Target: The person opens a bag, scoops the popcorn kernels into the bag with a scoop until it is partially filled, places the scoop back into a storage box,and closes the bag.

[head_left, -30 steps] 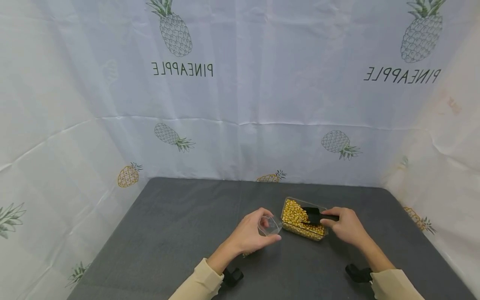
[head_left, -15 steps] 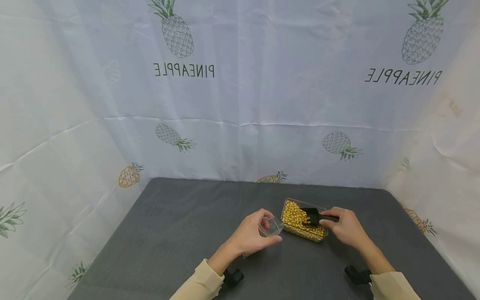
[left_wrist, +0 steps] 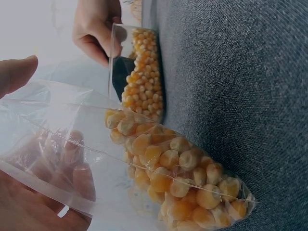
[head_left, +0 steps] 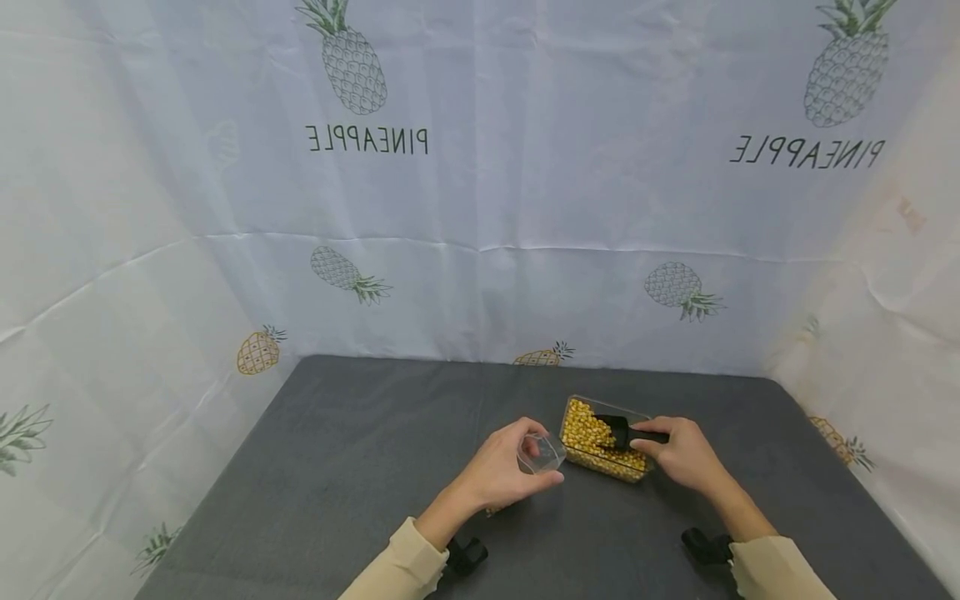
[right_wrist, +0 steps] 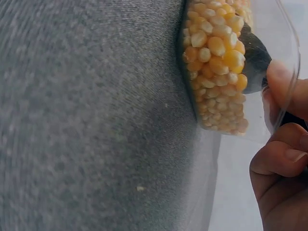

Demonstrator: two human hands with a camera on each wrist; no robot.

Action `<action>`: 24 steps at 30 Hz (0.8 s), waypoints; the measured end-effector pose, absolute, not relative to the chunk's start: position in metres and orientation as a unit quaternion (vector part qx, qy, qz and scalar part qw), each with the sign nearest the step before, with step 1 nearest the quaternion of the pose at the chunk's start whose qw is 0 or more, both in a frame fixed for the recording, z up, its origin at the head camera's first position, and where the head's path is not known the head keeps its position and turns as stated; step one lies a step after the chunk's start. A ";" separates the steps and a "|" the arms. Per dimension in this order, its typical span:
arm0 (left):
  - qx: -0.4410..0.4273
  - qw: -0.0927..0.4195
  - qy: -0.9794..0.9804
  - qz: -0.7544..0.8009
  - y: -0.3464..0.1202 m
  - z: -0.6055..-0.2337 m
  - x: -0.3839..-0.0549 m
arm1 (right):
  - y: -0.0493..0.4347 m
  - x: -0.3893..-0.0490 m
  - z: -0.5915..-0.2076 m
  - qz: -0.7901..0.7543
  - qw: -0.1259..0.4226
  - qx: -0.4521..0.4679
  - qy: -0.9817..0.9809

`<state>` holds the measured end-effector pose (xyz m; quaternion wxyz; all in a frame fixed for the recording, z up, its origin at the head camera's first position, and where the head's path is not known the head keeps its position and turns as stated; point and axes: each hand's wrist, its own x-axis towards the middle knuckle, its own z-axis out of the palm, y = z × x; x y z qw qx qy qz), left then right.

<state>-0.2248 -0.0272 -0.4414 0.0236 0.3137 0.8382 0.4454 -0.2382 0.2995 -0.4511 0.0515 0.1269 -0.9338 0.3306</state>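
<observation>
In the head view my left hand [head_left: 501,468] grips a clear plastic bag [head_left: 543,455] and spreads its mouth. Corn kernels [left_wrist: 180,175] fill the lower part of the bag, which reaches down to the table in the left wrist view. My right hand [head_left: 688,454] holds a black scoop [head_left: 617,431] by its handle. The scoop's blade is inside a clear rectangular container [head_left: 636,412], partly sunk among yellow corn kernels [head_left: 583,425]. Seen from the right wrist, the thumb and fingers pinch the handle beside the container's rim [right_wrist: 294,72].
The dark grey table [head_left: 360,450] extends around both hands. White curtain [head_left: 480,167] printed with pineapples hangs behind it and at both sides. A tiny pale speck [right_wrist: 140,188] lies on the cloth in the right wrist view.
My right hand and the scoop have shifted slightly left within the container, and the blade looks more tilted into the kernels. The left hand with the bag has stayed almost still.
</observation>
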 end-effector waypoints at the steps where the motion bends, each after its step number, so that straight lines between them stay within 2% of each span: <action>1: 0.314 0.023 0.838 0.446 -0.027 -0.441 -0.225 | 0.299 -0.239 -0.451 0.332 0.046 0.125 -0.934; 7: 0.316 0.023 0.836 0.447 -0.027 -0.441 -0.225 | 0.299 -0.243 -0.453 0.348 0.023 0.109 -0.931; 24: 0.313 0.021 0.837 0.449 -0.028 -0.441 -0.225 | 0.305 -0.230 -0.442 0.376 0.012 0.091 -0.922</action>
